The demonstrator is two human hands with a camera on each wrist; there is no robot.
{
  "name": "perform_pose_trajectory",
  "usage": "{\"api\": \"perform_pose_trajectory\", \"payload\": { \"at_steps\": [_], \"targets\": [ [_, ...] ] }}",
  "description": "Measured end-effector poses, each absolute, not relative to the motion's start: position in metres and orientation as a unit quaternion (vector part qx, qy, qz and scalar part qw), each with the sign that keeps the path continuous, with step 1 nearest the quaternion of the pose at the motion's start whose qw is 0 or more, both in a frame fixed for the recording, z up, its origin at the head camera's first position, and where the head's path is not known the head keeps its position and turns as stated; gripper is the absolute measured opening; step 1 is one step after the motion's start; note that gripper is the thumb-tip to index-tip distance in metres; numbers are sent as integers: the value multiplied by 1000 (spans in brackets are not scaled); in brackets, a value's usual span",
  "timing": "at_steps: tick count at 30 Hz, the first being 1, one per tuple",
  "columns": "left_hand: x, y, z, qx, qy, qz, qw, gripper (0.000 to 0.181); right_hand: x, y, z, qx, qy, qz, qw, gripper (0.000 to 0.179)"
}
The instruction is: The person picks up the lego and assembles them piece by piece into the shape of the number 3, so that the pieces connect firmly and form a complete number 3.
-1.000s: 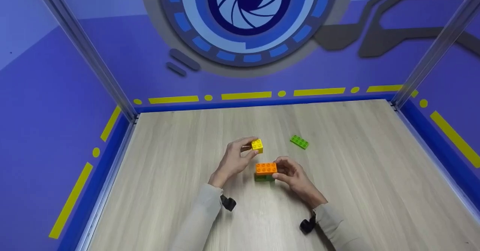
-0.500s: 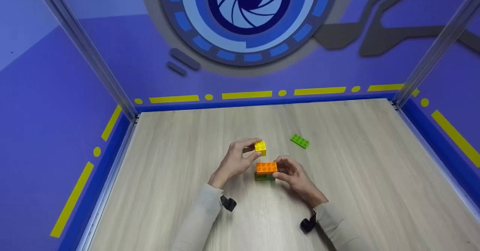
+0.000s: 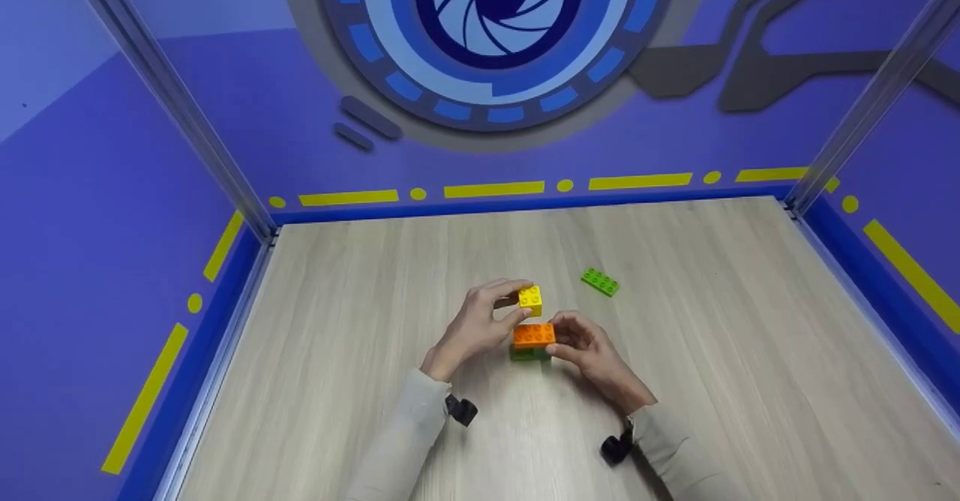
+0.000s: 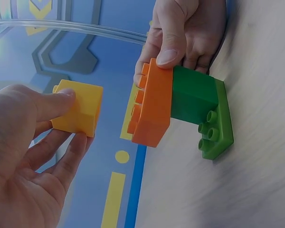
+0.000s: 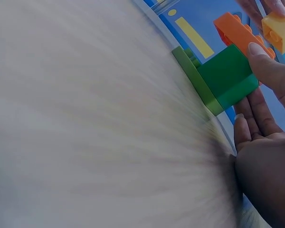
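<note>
My left hand (image 3: pixel 480 322) pinches a yellow toy brick (image 3: pixel 530 301) with two-by-two studs between thumb and fingers. It hangs just above and behind a small stack on the table. That stack has an orange brick (image 3: pixel 534 334) on top, a dark green block (image 4: pixel 194 95) under its right part, and a thin light green plate (image 4: pixel 222 121) at the bottom. In the left wrist view the orange brick overhangs the plate's bare studs, with a gap between. My right hand (image 3: pixel 598 355) grips the stack's right end, thumb on the orange brick. The yellow brick stands apart from the orange studs.
A loose light green eight-stud plate (image 3: pixel 600 282) lies on the wooden table (image 3: pixel 360 298) behind and right of the stack. Blue printed panels (image 3: pixel 480 163) wall the table at the back and both sides. A small black wrist camera (image 3: pixel 616 448) sits by each sleeve.
My left hand has carried the yellow brick right and a little toward me, closer over the orange brick. The right hand and the stack have stayed in place.
</note>
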State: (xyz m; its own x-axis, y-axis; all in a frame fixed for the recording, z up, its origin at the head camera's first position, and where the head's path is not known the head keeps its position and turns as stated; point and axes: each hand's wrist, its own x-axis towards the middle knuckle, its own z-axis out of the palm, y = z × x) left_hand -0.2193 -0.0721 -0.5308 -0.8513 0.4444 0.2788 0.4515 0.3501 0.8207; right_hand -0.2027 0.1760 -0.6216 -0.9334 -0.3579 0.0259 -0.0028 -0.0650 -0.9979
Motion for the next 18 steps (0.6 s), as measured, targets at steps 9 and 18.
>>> {"api": "perform_pose_trajectory", "payload": {
  "at_steps": [9,18],
  "targets": [
    [-216,-67,-532,-278,-819,-502,-1,40,-203,177,-622,-136,677,-712,130,47],
    [-215,-62,-535,-280,-818,-503,-12,42,-204,178,-623,-141,670,-718,127,46]
  ]
}}
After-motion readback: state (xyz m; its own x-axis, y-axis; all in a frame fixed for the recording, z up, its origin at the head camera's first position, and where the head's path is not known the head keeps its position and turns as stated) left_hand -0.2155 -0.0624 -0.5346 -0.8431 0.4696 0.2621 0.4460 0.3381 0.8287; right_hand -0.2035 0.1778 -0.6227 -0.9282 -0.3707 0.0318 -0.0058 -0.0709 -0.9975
